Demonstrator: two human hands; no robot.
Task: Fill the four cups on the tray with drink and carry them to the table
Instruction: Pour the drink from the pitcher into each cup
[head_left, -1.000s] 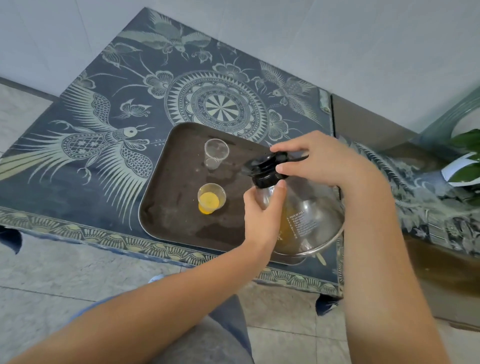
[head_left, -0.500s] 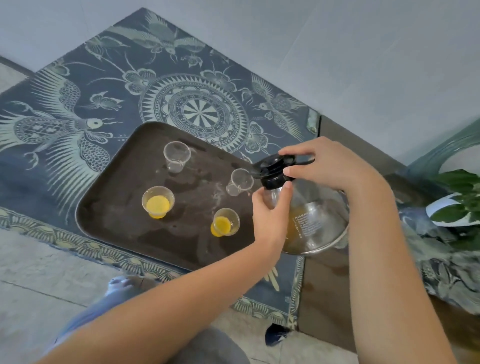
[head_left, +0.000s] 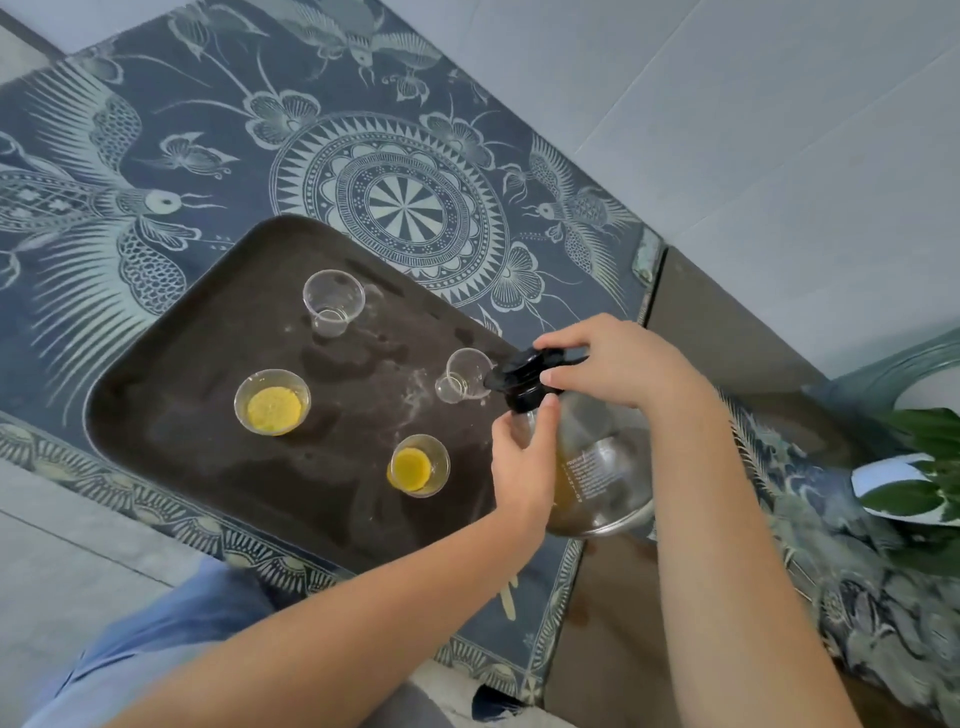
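Note:
A dark brown tray (head_left: 171, 467) lies on a blue patterned table. Two clear cups hold yellow drink: one at the left (head_left: 271, 401), one nearer the front (head_left: 418, 465). Two clear cups stand without drink: one at the back (head_left: 333, 302), one (head_left: 462, 375) just beside the pitcher's spout. A glass pitcher (head_left: 597, 478) with amber drink stands at the tray's right end. My right hand (head_left: 618, 361) grips its black lid (head_left: 522, 376) from above. My left hand (head_left: 522, 467) holds the pitcher's neck just under the lid.
The blue table (head_left: 389, 171) with a bird and mandala pattern fills most of the view, against a pale wall. A second patterned surface and a leafy plant (head_left: 930, 467) in a white pot are at the right. Grey floor tiles lie in front.
The view has shifted, so all the cups on the tray now show. Both hands stay on the pitcher's lid and neck, with the spout close to the right cup.

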